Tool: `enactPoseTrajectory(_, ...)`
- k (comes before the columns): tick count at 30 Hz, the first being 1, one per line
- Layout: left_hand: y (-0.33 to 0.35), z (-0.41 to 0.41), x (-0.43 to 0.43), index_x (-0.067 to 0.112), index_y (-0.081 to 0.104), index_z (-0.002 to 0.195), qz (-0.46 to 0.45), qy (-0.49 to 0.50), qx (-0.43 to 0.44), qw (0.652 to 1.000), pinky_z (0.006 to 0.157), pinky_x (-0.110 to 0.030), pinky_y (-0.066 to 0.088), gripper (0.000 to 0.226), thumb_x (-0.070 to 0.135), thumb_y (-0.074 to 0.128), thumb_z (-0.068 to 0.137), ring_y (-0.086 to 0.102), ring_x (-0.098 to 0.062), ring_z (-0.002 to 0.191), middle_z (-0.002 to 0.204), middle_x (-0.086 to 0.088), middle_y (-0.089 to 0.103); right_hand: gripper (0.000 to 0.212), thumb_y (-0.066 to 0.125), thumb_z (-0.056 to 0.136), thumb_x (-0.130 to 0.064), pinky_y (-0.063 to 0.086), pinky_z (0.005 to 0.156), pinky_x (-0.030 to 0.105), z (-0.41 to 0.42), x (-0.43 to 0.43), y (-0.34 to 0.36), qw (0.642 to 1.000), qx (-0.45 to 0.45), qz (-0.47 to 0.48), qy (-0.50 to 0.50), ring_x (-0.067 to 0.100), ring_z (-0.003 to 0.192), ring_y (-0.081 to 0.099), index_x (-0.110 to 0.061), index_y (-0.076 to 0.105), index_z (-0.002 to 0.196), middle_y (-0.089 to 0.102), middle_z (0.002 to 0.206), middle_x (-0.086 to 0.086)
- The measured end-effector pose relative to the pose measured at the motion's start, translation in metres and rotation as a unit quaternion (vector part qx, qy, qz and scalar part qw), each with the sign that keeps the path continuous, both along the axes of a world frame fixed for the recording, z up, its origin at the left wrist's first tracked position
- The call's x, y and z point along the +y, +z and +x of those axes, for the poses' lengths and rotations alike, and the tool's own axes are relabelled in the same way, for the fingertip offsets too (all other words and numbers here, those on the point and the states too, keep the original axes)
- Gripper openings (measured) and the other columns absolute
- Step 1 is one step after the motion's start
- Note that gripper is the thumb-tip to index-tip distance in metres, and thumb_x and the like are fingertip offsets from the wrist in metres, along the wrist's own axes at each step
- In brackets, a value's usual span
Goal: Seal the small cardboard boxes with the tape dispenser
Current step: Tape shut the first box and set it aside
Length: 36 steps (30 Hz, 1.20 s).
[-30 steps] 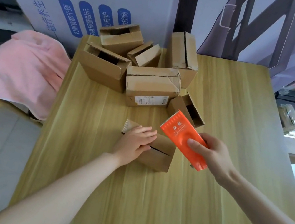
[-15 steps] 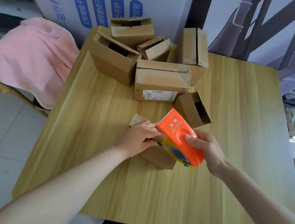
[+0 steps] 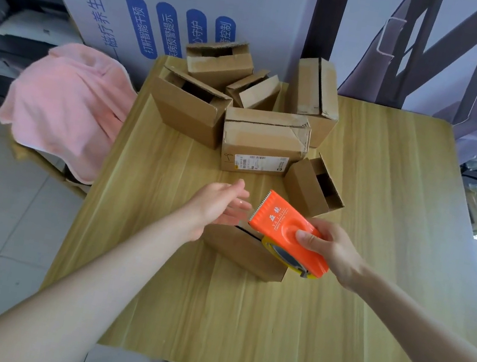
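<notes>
- The small box [image 3: 245,256] lies near the middle of the table [image 3: 366,313]. Its long axis runs from far-left to near-right, with the top seam along that line.
- The tape dispenser [image 3: 285,231] is over the seam and lined up with it, toothed end pointing far-left. I cannot tell whether it touches the cardboard.
- The right hand [image 3: 328,249] grips the dispenser's near end, so the pull probably runs toward the near-right.
- The left hand [image 3: 220,206] is at the box's far-left end, fingers straight and holding nothing.
- A pile of boxes [image 3: 264,142] stands behind.

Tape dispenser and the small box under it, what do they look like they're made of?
Tape dispenser: probably moulded plastic, with a glossy orange shell, raised lettering and a toothed front edge. Box: cardboard with a matte brown face, sharp folded corners and a dark flap seam on top.
</notes>
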<state>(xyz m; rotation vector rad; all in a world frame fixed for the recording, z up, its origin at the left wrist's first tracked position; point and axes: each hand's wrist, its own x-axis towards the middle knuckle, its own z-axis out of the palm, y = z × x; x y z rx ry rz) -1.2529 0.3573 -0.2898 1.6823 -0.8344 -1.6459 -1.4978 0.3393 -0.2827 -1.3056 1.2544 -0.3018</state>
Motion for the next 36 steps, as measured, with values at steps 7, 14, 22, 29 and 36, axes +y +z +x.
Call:
enactPoseTrajectory(7,0.016,-0.005,0.005,0.009,0.069,0.106,0.009,-0.043,0.063,0.997,0.081,-0.032,0.055,0.026,0.030,0.059,0.094,0.069,-0.017,0.090,0.096,-0.005,0.074,0.045,0.066,0.069,-0.048,0.059,0.067,0.049,-0.003,0.001,-0.002,1.000,-0.004,0.004,0.004,0.025,0.079,0.072,-0.014,0.066,0.099,0.073,0.093,0.010)
enactPoseTrajectory(14,0.021,-0.008,0.008,0.011,0.071,0.100,-0.013,-0.027,0.048,0.998,0.075,-0.028,0.054,0.017,0.021,0.068,0.087,0.068,-0.013,0.085,0.089,-0.002,0.074,0.046,0.065,0.068,-0.050,0.060,0.061,0.036,-0.003,0.002,-0.005,1.000,-0.004,0.003,0.002,0.022,0.077,0.073,-0.017,0.065,0.100,0.073,0.094,0.006)
enactPoseTrajectory(22,0.022,-0.015,0.011,0.011,0.070,0.101,-0.010,0.013,0.026,1.000,0.079,-0.030,0.057,0.022,0.027,0.068,0.087,0.069,-0.015,0.089,0.091,-0.005,0.074,0.047,0.066,0.066,-0.053,0.057,0.058,0.026,-0.004,0.003,-0.006,1.000,-0.009,0.005,-0.005,0.018,0.078,0.073,-0.021,0.064,0.101,0.073,0.093,0.000)
enactPoseTrajectory(29,0.021,-0.020,0.008,0.012,0.069,0.092,0.041,0.028,0.029,0.998,0.072,-0.026,0.056,0.020,0.031,0.068,0.086,0.067,-0.011,0.078,0.078,0.002,0.072,0.050,0.066,0.067,-0.050,0.060,0.068,0.041,-0.008,0.003,-0.006,1.000,-0.014,0.005,0.003,0.025,0.083,0.072,-0.015,0.065,0.104,0.073,0.096,0.007)
enactPoseTrajectory(36,0.019,-0.021,0.006,0.014,0.071,0.084,0.030,0.047,-0.046,0.997,0.062,-0.023,0.054,0.004,0.016,0.068,0.087,0.066,-0.007,0.069,0.072,0.004,0.072,0.046,0.067,0.068,-0.050,0.060,0.063,0.039,-0.004,0.007,-0.004,1.000,-0.009,0.002,0.006,0.025,0.079,0.072,-0.015,0.066,0.098,0.072,0.094,0.010)
